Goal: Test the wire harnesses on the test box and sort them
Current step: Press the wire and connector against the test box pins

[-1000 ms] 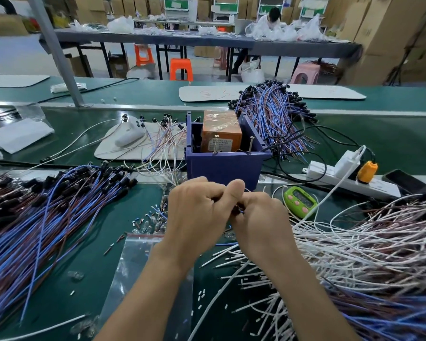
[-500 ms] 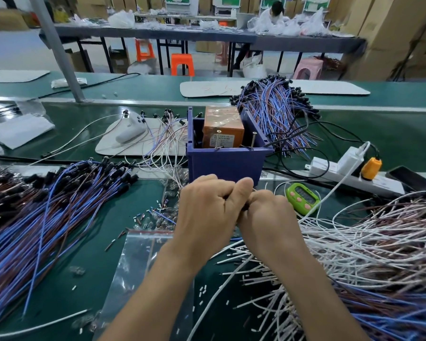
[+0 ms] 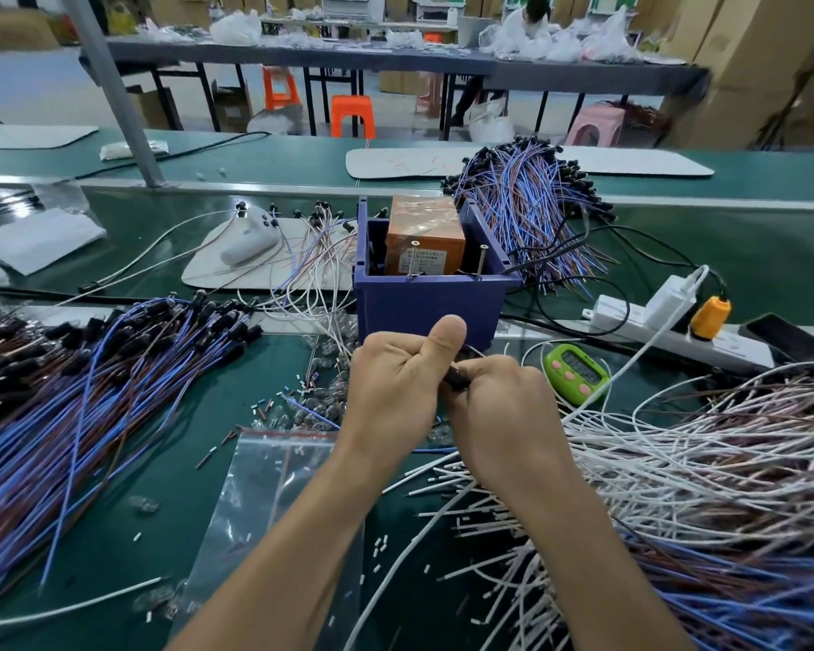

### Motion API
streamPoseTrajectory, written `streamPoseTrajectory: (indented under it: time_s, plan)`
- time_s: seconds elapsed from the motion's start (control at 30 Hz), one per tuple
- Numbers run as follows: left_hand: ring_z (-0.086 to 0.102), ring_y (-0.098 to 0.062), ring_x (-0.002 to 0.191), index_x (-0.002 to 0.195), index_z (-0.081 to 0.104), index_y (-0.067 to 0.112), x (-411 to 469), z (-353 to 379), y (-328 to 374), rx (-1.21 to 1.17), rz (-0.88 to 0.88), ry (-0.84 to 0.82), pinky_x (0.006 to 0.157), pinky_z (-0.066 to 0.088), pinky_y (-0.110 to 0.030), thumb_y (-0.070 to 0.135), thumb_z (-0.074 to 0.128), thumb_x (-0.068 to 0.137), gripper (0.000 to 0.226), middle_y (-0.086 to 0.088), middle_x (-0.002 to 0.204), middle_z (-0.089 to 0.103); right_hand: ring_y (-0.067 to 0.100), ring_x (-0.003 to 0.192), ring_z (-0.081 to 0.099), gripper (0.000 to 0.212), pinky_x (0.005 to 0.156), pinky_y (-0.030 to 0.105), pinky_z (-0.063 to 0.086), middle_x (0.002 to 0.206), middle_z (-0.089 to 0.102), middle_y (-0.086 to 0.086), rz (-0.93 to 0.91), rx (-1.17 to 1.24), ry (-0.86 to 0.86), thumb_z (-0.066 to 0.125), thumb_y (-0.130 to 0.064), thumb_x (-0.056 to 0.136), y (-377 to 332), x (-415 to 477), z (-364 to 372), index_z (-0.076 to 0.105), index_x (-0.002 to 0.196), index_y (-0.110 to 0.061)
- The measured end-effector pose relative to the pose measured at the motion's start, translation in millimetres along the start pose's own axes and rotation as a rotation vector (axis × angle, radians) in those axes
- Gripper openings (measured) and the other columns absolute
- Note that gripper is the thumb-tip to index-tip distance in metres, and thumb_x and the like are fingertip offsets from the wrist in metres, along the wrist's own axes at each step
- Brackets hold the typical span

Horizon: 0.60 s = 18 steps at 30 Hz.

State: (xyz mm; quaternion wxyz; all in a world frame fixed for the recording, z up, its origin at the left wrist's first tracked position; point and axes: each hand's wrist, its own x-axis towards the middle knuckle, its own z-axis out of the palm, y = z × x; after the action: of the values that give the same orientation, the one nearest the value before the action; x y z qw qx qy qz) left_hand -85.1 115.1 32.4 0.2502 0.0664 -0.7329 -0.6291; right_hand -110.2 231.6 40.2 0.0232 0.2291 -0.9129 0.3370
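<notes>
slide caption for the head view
Left hand and right hand grip a black connector before the blue box, blue wire pile left, white wire pile right.

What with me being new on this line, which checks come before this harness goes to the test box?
1. Harness held: the left hand and right hand both grip the black connector. Ok.
2. Wire ends bare: hidden by the hands. Cannot tell.
3. Reach to the test box: it stands directly behind the hands, with nothing between. Ok.
4. Contact points: two screws stand upright at its front rim, in view. Ok.
5. Reading on the green timer: too blurred. Cannot tell.
</notes>
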Motion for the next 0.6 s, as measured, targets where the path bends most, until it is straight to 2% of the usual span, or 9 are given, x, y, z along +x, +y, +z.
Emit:
streamPoseTrajectory:
  time_s: [0.07,0.1,0.17,0.23,0.3,0.4,0.5,0.6]
  plan:
    - [0.036,-0.008,0.051,0.052,0.059,0.009,1,-6,-2,0.130,0.094,0.047,0.053,0.033,-0.034,0.071,0.056,0.082,0.069,-0.002,0.044,0.047,0.027,0.063,0.057,0.024,0.059,0.035,0.044,0.060,0.062,0.000,-0.019,0.029,0.028,0.061,-0.033,0.091,0,-1,0,0.066,0.070,-0.023]
    - [0.035,-0.007,0.049,0.049,0.056,0.018,2,-10,-4,0.214,0.148,0.073,0.051,0.030,-0.025,0.069,0.055,0.086,0.063,0.006,0.042,0.042,0.025,0.067,0.060,0.017,0.063,0.036,0.048,0.065,0.066,-0.002,-0.045,0.041,0.043,0.063,-0.035,0.089,-1,-3,0,0.068,0.080,-0.023]
    - [0.036,-0.008,0.050,0.042,0.049,0.024,4,-16,-6,0.324,0.227,0.114,0.052,0.027,-0.014,0.064,0.058,0.093,0.065,0.009,0.043,0.042,0.020,0.071,0.062,0.015,0.067,0.035,0.050,0.072,0.067,-0.009,-0.103,0.070,0.066,0.066,-0.039,0.087,-4,-6,1,0.062,0.096,-0.028]
    - [0.036,-0.007,0.050,0.041,0.039,0.022,5,-22,-10,0.426,0.303,0.161,0.053,0.027,-0.011,0.060,0.055,0.097,0.069,0.006,0.042,0.037,0.021,0.074,0.064,0.018,0.069,0.037,0.052,0.078,0.069,-0.010,-0.154,0.093,0.053,0.064,-0.038,0.090,-6,-8,2,0.056,0.106,-0.032]
    - [0.035,-0.005,0.051,0.043,0.039,0.017,5,-25,-12,0.508,0.351,0.188,0.055,0.027,-0.010,0.059,0.053,0.098,0.071,0.007,0.044,0.030,0.023,0.078,0.065,0.017,0.073,0.041,0.053,0.082,0.071,-0.007,-0.191,0.065,0.011,0.058,-0.038,0.095,-5,-8,5,0.059,0.112,-0.034]
    - [0.035,-0.008,0.051,0.042,0.039,0.015,7,-28,-12,0.457,0.317,0.182,0.053,0.027,-0.012,0.061,0.052,0.097,0.072,0.006,0.045,0.029,0.021,0.073,0.061,0.009,0.070,0.041,0.051,0.076,0.068,-0.007,-0.220,0.136,-0.010,0.057,-0.038,0.098,-3,-6,10,0.061,0.100,-0.030]
    - [0.027,-0.009,0.047,0.041,0.035,0.023,10,-27,-8,0.281,0.173,0.114,0.047,0.022,-0.016,0.064,0.055,0.092,0.068,0.009,0.043,0.027,0.021,0.069,0.057,0.016,0.067,0.044,0.049,0.072,0.064,-0.007,-0.233,0.237,-0.029,0.056,-0.039,0.098,-2,-4,13,0.058,0.089,-0.026]
    - [0.021,-0.010,0.046,0.042,0.029,0.021,11,-26,-6,0.064,0.028,0.009,0.044,0.021,-0.023,0.066,0.057,0.089,0.071,0.013,0.043,0.025,0.022,0.065,0.052,0.027,0.063,0.048,0.047,0.069,0.059,-0.004,-0.241,0.366,-0.072,0.054,-0.041,0.100,-1,-2,15,0.056,0.084,-0.020]
